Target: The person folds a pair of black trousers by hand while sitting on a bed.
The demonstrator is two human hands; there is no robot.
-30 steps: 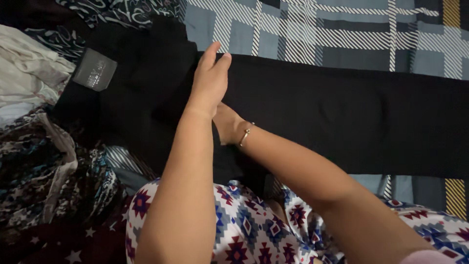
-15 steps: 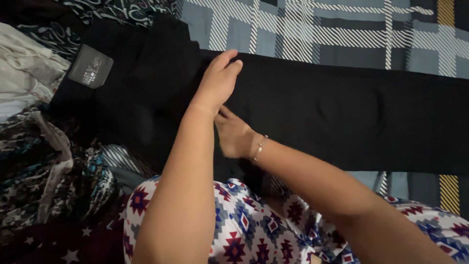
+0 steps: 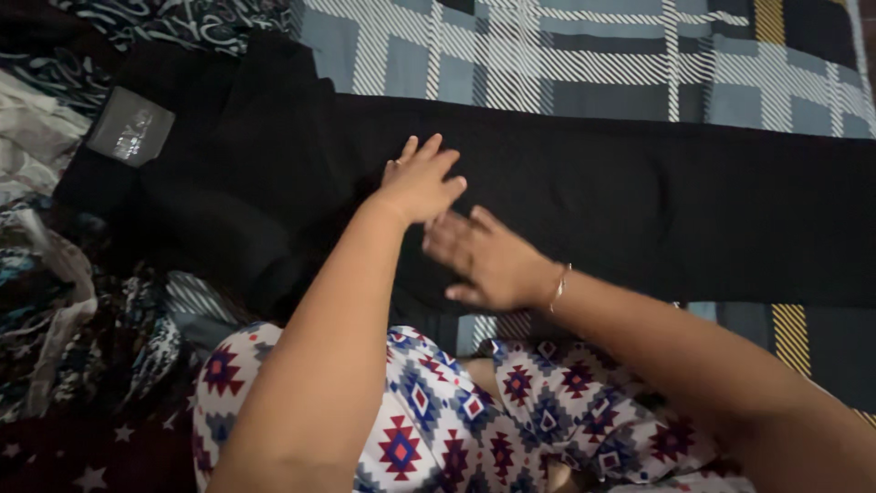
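Two hands lie flat on black trousers (image 3: 593, 210) stretched across the middle of the frame, over a plaid bedsheet (image 3: 547, 55). Left hand (image 3: 422, 181), at centre, presses the cloth with fingers (image 3: 436, 155) spread apart. Right hand (image 3: 488, 260), just below and right of it, also rests palm down, fingers loosely apart, a thin bracelet (image 3: 558, 288) at its wrist. A grey label (image 3: 130, 126) shows at upper left, beside patterned clothes (image 3: 64, 301).

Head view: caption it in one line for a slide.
Both hands, left hand and right hand, lie flat on black trousers spread across a plaid bedsheet.
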